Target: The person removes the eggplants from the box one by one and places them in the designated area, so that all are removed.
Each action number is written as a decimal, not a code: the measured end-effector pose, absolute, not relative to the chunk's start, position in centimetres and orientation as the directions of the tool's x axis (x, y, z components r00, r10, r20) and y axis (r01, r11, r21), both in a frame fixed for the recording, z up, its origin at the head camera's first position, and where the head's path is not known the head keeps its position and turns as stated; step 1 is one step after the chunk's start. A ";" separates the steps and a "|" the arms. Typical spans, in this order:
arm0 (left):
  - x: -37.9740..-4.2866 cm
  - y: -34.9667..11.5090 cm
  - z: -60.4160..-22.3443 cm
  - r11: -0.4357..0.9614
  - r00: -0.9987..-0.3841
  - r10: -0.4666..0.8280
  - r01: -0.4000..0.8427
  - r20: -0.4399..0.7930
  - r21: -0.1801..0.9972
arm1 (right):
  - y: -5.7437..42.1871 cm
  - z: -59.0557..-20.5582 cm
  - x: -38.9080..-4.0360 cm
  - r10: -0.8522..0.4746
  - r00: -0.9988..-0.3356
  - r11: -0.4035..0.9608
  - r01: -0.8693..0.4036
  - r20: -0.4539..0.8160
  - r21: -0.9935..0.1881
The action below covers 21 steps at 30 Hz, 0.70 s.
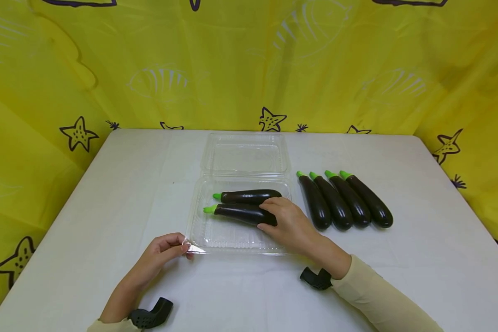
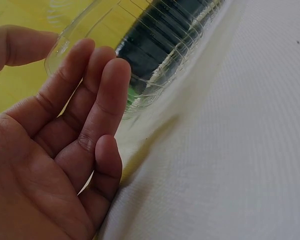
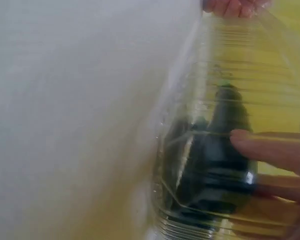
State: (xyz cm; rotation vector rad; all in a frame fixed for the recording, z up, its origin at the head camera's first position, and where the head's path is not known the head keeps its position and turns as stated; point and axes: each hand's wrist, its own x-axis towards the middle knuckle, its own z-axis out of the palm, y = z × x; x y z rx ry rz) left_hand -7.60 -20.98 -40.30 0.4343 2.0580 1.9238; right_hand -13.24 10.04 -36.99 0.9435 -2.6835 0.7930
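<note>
A clear plastic clamshell container [image 1: 236, 242] lies with its lid [image 1: 246, 154] folded back. At its front left corner my left hand [image 1: 163, 253] pinches the rim between thumb and fingers. My right hand [image 1: 292, 226] reaches over the right side, thumb and fingers round the thick end of an eggplant [image 1: 238, 212] inside the tray. That eggplant's green stem points left. Just behind it a second eggplant [image 1: 246, 196] lies nearly parallel, its thick end partly behind my right fingers. Through the clear wall, the right wrist view shows the gripped eggplant [image 3: 227, 130] with my thumb on it.
To the right of the container several eggplants [image 1: 336, 203] lie side by side in a slanted row, green stems away from me. All of this is on a white-covered table [image 1: 141, 184]. A yellow curtain [image 1: 224, 64] with sea-creature drawings hangs behind and at both sides.
</note>
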 end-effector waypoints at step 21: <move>-7.6 -21.0 -40.4 0.063 -0.910 0.414 0.033 0.005 0.997 | 11.7 -34.0 -13.7 -0.428 -0.826 0.619 -0.563 0.366 -0.547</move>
